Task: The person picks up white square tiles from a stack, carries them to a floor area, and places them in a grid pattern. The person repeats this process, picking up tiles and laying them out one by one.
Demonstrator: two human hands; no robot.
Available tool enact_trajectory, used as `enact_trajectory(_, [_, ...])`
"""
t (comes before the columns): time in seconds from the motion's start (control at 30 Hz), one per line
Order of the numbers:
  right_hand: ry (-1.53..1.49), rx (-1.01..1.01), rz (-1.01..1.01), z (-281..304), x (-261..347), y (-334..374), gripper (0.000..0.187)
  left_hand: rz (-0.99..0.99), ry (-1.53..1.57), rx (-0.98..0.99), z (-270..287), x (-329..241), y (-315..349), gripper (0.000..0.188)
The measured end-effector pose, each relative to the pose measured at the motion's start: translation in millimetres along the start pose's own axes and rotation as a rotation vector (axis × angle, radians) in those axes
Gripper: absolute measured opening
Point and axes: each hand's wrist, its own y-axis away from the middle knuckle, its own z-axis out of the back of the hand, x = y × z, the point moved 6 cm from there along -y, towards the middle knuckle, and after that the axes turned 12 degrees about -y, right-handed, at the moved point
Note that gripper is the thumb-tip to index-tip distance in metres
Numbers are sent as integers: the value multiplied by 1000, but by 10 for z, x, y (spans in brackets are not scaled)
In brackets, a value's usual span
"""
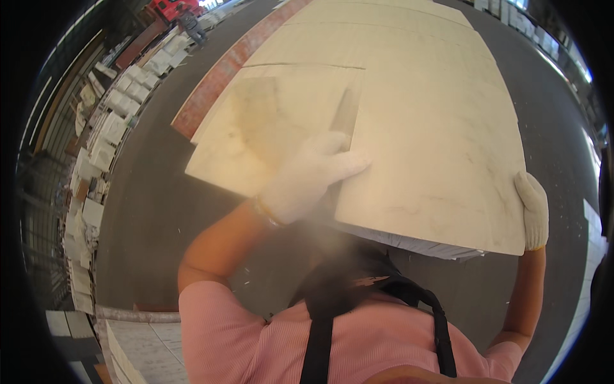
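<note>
In front of me lies a broad stack of thin, pale wood veneer sheets, its layered front edge (409, 242) showing below the top sheet. My left hand (307, 176), in a white glove, is at the left edge of the near veneer sheet (441, 147), thumb over its top; its other fingers are partly hidden. At the sheet's right edge my right hand (536, 208), also gloved, closes round the side near the front corner. A narrow gap separates this sheet from another pale sheet (224, 153) on the left, where the picture is hazy.
A reddish-brown board (214, 96) runs along the stack's far left side. Pale stacks (121, 102) line the left of the grey floor (150, 185). Another person (191, 24) stands far off, near a red vehicle (171, 8). At lower left is another pale stack (137, 349).
</note>
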Motion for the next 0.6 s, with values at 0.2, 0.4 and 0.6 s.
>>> enact_trajectory(0.2, [12, 67, 80, -1045, -516, -871, 40, 363, 104, -110, 1095, 902, -160, 29])
enact_trajectory(0.4, [-84, 92, -57, -2139, -1128, -1608, 29, 413, 98, -197, 2099, 1729, -376, 36])
enact_trajectory(0.6, [188, 89, -71, -2660, -1245, -1612, 40, 418, 70, -180, 2473, 2265, -427, 33])
